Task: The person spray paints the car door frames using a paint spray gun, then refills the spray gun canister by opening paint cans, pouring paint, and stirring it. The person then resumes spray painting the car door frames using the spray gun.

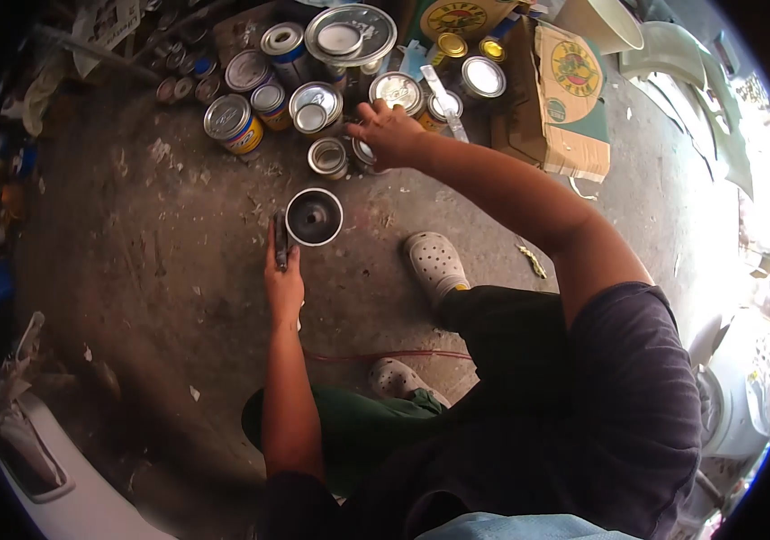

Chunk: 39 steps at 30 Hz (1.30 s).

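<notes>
My left hand (285, 286) is closed round the dark handle of what looks like a spray gun with a round cup (315, 217). From above, the cup shows a pale rim, a dark inside and a small hole at its centre. My right hand (389, 135) reaches out over the cans, its fingers bent and apart, with nothing visible in them. Beneath it a small can (364, 155) is partly hidden; I cannot tell whether the hand touches it. Just left of that stands a small can (327, 157) with a ringed top.
Several paint cans (234, 124) crowd the concrete floor ahead, one with a wide lid (350, 36). A white-smeared flat stick (442, 97) lies across a can. Cardboard box (552, 103) stands right. A red hose (385, 355) runs by my shoes; a white panel (88, 486) lies lower left.
</notes>
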Each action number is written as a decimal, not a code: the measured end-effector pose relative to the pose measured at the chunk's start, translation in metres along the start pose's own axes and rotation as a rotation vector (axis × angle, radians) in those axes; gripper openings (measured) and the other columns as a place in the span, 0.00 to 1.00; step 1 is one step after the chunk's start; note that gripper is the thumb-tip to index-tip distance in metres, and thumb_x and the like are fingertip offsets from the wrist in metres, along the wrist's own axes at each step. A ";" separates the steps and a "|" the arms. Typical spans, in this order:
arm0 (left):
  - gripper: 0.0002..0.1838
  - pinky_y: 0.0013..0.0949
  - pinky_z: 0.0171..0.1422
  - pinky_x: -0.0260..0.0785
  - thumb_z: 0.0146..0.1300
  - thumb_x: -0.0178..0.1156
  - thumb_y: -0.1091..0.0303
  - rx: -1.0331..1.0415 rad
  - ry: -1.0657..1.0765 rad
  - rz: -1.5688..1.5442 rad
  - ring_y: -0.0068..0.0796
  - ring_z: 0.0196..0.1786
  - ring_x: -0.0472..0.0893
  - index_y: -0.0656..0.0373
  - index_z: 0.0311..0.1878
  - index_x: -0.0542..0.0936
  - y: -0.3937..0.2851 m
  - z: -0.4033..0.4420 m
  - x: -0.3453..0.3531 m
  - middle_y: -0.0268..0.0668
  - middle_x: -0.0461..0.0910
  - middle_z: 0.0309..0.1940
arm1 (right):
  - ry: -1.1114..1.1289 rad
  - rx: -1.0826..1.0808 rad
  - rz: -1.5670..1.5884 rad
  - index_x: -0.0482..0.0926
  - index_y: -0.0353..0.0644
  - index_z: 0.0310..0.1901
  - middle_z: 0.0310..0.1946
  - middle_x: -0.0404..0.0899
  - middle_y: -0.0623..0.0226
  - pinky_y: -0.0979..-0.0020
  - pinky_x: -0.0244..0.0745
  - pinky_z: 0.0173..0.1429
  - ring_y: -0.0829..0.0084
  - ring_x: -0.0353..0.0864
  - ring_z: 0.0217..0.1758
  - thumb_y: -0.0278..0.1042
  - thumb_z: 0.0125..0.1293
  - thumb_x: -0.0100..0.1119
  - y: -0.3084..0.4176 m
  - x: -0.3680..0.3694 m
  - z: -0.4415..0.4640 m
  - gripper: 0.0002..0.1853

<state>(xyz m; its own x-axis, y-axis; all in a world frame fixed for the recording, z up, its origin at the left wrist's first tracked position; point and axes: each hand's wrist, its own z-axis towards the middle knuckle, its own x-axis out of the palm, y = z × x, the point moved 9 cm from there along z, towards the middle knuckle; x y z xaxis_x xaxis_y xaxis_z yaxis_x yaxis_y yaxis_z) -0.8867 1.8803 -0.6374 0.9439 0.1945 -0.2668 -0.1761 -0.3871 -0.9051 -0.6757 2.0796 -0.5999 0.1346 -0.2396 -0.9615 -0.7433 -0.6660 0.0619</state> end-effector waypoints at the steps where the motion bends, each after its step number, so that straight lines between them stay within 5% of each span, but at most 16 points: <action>1: 0.31 0.35 0.74 0.58 0.71 0.55 0.74 -0.038 -0.019 -0.009 0.36 0.74 0.66 0.55 0.76 0.61 0.001 0.000 -0.002 0.43 0.65 0.73 | -0.004 0.008 -0.002 0.73 0.54 0.59 0.57 0.68 0.59 0.50 0.77 0.53 0.55 0.71 0.60 0.51 0.41 0.78 -0.001 0.002 -0.005 0.40; 8: 0.30 0.35 0.73 0.59 0.72 0.54 0.73 -0.088 -0.016 0.030 0.36 0.73 0.67 0.55 0.76 0.61 0.010 0.007 0.003 0.43 0.66 0.73 | -0.416 0.022 0.182 0.74 0.56 0.59 0.61 0.66 0.53 0.51 0.73 0.60 0.48 0.67 0.62 0.44 0.46 0.73 -0.018 -0.026 -0.040 0.34; 10: 0.30 0.35 0.72 0.60 0.72 0.55 0.72 -0.078 -0.024 0.018 0.36 0.72 0.68 0.54 0.76 0.62 0.003 0.005 0.000 0.42 0.67 0.72 | -0.522 0.162 0.461 0.72 0.51 0.61 0.60 0.69 0.51 0.53 0.73 0.61 0.53 0.69 0.63 0.45 0.51 0.72 -0.064 -0.031 -0.060 0.34; 12: 0.31 0.35 0.72 0.61 0.72 0.55 0.72 -0.103 -0.023 0.028 0.36 0.72 0.69 0.54 0.76 0.62 -0.001 0.001 -0.002 0.42 0.68 0.72 | -0.237 0.352 1.333 0.67 0.47 0.68 0.65 0.66 0.56 0.60 0.71 0.64 0.56 0.69 0.66 0.45 0.61 0.65 -0.112 -0.041 -0.098 0.35; 15: 0.31 0.34 0.72 0.61 0.71 0.56 0.72 -0.117 -0.022 0.052 0.35 0.72 0.70 0.54 0.76 0.62 0.003 0.001 -0.002 0.42 0.68 0.71 | -0.549 0.651 1.816 0.69 0.50 0.67 0.54 0.76 0.65 0.68 0.75 0.55 0.69 0.79 0.52 0.53 0.68 0.56 -0.238 0.005 -0.183 0.29; 16: 0.31 0.34 0.71 0.61 0.71 0.56 0.71 -0.122 -0.024 0.074 0.34 0.71 0.70 0.54 0.76 0.62 0.008 0.001 -0.001 0.42 0.69 0.71 | -0.571 0.601 1.850 0.72 0.46 0.63 0.50 0.80 0.65 0.65 0.75 0.58 0.68 0.80 0.53 0.54 0.68 0.57 -0.285 0.024 -0.204 0.28; 17: 0.31 0.34 0.71 0.61 0.71 0.56 0.71 -0.126 -0.027 0.079 0.34 0.71 0.70 0.54 0.76 0.62 0.012 0.002 -0.001 0.42 0.69 0.71 | -0.729 0.344 1.199 0.72 0.42 0.63 0.56 0.78 0.59 0.52 0.72 0.64 0.60 0.77 0.61 0.50 0.73 0.46 -0.297 -0.010 -0.226 0.25; 18: 0.31 0.34 0.71 0.61 0.71 0.56 0.71 -0.108 -0.011 0.067 0.34 0.71 0.70 0.54 0.76 0.62 0.014 0.003 0.002 0.42 0.69 0.71 | -0.766 0.582 1.750 0.71 0.41 0.64 0.59 0.77 0.57 0.48 0.67 0.70 0.56 0.74 0.65 0.53 0.74 0.43 -0.312 0.007 -0.242 0.27; 20: 0.31 0.33 0.71 0.61 0.72 0.56 0.71 -0.106 0.003 0.058 0.33 0.71 0.70 0.54 0.76 0.62 0.018 0.002 0.003 0.42 0.69 0.71 | -0.855 1.019 1.999 0.70 0.38 0.64 0.61 0.76 0.54 0.47 0.66 0.69 0.55 0.74 0.65 0.57 0.74 0.42 -0.312 0.017 -0.271 0.31; 21: 0.31 0.33 0.71 0.61 0.72 0.56 0.71 -0.108 0.009 0.038 0.33 0.71 0.70 0.54 0.76 0.62 0.020 0.003 0.005 0.42 0.69 0.71 | -0.841 1.027 1.999 0.70 0.38 0.64 0.61 0.76 0.54 0.47 0.66 0.69 0.55 0.74 0.65 0.57 0.74 0.42 -0.318 0.026 -0.272 0.31; 23: 0.31 0.33 0.71 0.61 0.71 0.56 0.71 -0.112 0.001 0.008 0.34 0.71 0.70 0.54 0.76 0.62 0.018 0.007 0.008 0.42 0.69 0.71 | -0.511 1.673 0.252 0.70 0.36 0.64 0.62 0.75 0.53 0.51 0.67 0.68 0.53 0.73 0.66 0.56 0.70 0.53 -0.359 0.001 -0.327 0.32; 24: 0.31 0.33 0.71 0.60 0.71 0.57 0.70 -0.103 0.015 0.023 0.34 0.71 0.70 0.54 0.76 0.62 0.013 0.007 0.010 0.42 0.68 0.72 | -0.503 1.660 0.249 0.70 0.36 0.64 0.62 0.75 0.53 0.51 0.67 0.68 0.53 0.73 0.66 0.56 0.70 0.53 -0.347 -0.002 -0.322 0.32; 28: 0.31 0.33 0.72 0.60 0.71 0.57 0.70 -0.117 0.025 0.061 0.36 0.73 0.68 0.53 0.76 0.61 0.012 0.009 0.014 0.42 0.67 0.73 | -0.639 0.305 0.389 0.69 0.37 0.65 0.64 0.71 0.49 0.60 0.65 0.70 0.52 0.69 0.68 0.46 0.55 0.74 -0.177 -0.051 -0.170 0.39; 30: 0.32 0.33 0.73 0.59 0.71 0.57 0.70 -0.120 0.030 0.037 0.36 0.74 0.67 0.52 0.76 0.61 0.017 0.011 0.015 0.42 0.66 0.73 | -0.368 0.065 0.243 0.64 0.40 0.69 0.67 0.68 0.50 0.57 0.59 0.75 0.53 0.65 0.72 0.53 0.54 0.73 -0.085 -0.047 -0.114 0.46; 34: 0.33 0.27 0.60 0.69 0.71 0.59 0.71 -0.012 0.035 0.081 0.23 0.57 0.76 0.48 0.77 0.62 0.011 0.004 0.015 0.34 0.76 0.64 | -0.167 -0.122 -0.195 0.53 0.43 0.76 0.74 0.60 0.55 0.50 0.47 0.80 0.57 0.55 0.79 0.65 0.48 0.72 -0.012 -0.008 -0.034 0.59; 39: 0.32 0.29 0.68 0.63 0.71 0.57 0.72 -0.004 0.056 0.068 0.28 0.69 0.71 0.49 0.76 0.62 0.008 -0.007 0.012 0.37 0.70 0.71 | 0.042 -0.241 -0.389 0.52 0.39 0.76 0.74 0.61 0.56 0.50 0.39 0.82 0.59 0.51 0.80 0.70 0.44 0.71 0.002 0.021 -0.006 0.64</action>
<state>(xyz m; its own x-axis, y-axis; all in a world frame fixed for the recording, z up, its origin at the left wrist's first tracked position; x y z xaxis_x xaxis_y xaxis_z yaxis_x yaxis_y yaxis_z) -0.8748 1.8737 -0.6456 0.9440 0.1172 -0.3084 -0.2390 -0.4012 -0.8843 -0.6705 2.0688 -0.6184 0.4033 0.0355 -0.9144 -0.4599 -0.8560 -0.2361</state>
